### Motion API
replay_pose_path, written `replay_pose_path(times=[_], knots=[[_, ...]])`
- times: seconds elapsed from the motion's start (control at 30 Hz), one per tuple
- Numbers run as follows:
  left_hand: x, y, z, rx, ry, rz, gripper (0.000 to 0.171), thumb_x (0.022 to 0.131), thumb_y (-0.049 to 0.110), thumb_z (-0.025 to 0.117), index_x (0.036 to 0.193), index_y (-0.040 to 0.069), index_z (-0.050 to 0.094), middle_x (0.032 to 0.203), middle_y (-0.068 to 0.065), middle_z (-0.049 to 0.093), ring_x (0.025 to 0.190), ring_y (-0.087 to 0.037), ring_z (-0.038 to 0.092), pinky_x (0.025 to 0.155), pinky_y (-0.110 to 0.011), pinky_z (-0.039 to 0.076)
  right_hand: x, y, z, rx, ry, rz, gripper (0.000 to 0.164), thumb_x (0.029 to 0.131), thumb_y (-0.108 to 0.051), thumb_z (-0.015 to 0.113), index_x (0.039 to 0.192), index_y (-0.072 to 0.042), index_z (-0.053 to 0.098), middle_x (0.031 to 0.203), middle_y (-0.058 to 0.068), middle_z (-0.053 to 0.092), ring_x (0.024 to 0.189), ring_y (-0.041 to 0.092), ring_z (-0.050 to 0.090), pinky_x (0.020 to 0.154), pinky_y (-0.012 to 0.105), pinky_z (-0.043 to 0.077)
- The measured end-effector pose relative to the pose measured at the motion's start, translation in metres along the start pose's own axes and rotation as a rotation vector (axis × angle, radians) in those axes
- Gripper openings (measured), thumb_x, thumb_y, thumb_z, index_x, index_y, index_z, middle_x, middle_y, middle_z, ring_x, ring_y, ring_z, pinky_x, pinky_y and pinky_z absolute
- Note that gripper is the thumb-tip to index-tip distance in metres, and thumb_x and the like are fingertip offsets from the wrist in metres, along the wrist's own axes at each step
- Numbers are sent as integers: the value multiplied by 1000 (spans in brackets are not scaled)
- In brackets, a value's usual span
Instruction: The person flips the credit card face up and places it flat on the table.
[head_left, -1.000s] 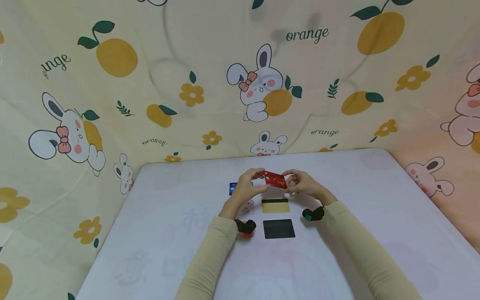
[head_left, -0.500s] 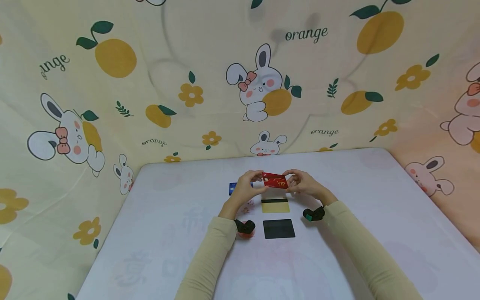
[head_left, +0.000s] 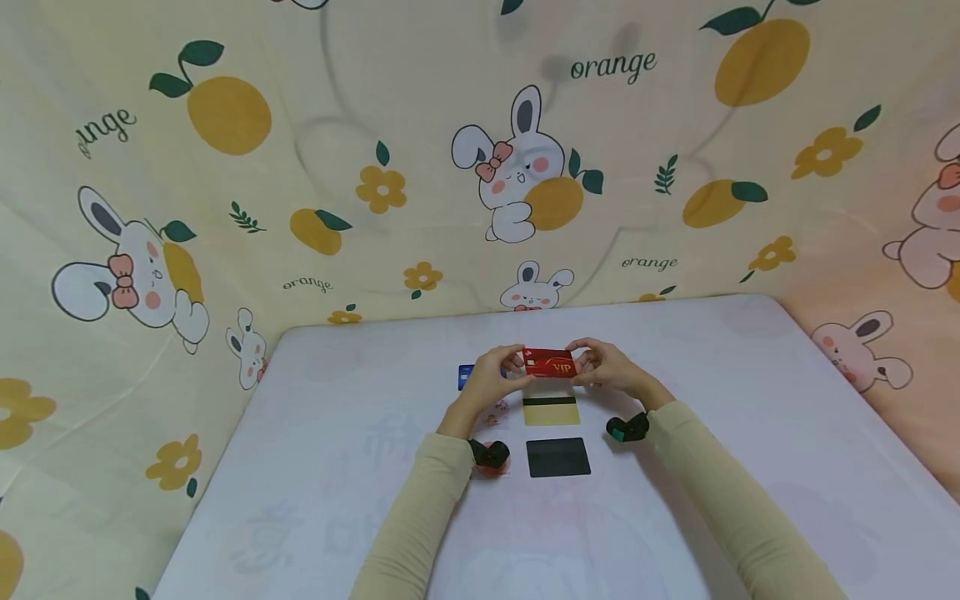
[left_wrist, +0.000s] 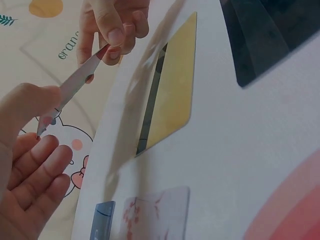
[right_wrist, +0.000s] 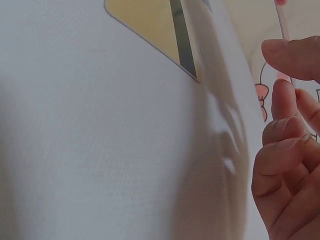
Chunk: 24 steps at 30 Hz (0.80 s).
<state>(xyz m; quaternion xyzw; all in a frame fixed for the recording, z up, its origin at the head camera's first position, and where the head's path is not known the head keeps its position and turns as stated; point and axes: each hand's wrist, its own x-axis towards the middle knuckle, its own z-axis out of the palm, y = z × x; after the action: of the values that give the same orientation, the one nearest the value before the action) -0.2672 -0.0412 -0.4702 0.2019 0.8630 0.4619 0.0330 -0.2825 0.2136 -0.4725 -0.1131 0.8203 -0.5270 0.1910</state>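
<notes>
Just above the lower centre of the head view, a red VIP card [head_left: 549, 363] is held off the white surface [head_left: 300, 467], its printed face toward the camera. The left hand [head_left: 491, 377] pinches its left end between thumb and fingers; the right hand [head_left: 611, 369] pinches its right end the same way. Directly below it in the frame lies a gold card [head_left: 551, 412] with a dark stripe along its upper edge, and below that a black card [head_left: 558, 457]. A blue card [head_left: 465, 377] shows partly behind the left hand. In the left wrist view, a pale card with red floral print [left_wrist: 157, 215] lies at the bottom centre, just beside the blue one. A cream backdrop [head_left: 435, 50] printed with rabbits and oranges fills the upper frame.
</notes>
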Motion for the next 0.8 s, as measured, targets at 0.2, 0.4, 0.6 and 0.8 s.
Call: replay_pose_path(times=[0.2, 0.4, 0.6, 0.8], knots=[[0, -3, 0, 17, 0, 12, 57, 82, 18, 76, 133, 3, 55, 99, -13, 66, 86, -18, 61, 82, -30, 55, 2, 2, 1, -9, 10, 5, 60, 82, -4, 71, 135, -1, 42, 83, -1, 59, 70, 13, 52, 61, 24, 49], [-1, -3, 0, 32, -38, -43, 56, 84, 21, 75, 134, 7, 55, 92, -10, 65, 74, -10, 51, 66, -15, 44, 3, 3, 2, -15, 15, 11, 61, 81, -4, 73, 134, -2, 43, 79, -3, 58, 71, 13, 51, 65, 24, 48], [-1, -4, 0, 42, -79, -77, 56, 86, 23, 73, 135, 7, 53, 83, -4, 59, 68, -8, 46, 61, -16, 39, 4, 5, 2, -31, 10, 29, 63, 81, -6, 73, 136, -2, 42, 74, -4, 57, 70, 13, 50, 67, 23, 46], [0, -8, 2, 76, -100, -124, 56, 86, 27, 73, 136, 10, 53, 76, 3, 51, 64, -8, 43, 56, -18, 35, 7, 6, 5, -65, 20, 92, 66, 82, -10, 74, 139, -5, 41, 71, -3, 55, 71, 15, 49, 72, 25, 44]])
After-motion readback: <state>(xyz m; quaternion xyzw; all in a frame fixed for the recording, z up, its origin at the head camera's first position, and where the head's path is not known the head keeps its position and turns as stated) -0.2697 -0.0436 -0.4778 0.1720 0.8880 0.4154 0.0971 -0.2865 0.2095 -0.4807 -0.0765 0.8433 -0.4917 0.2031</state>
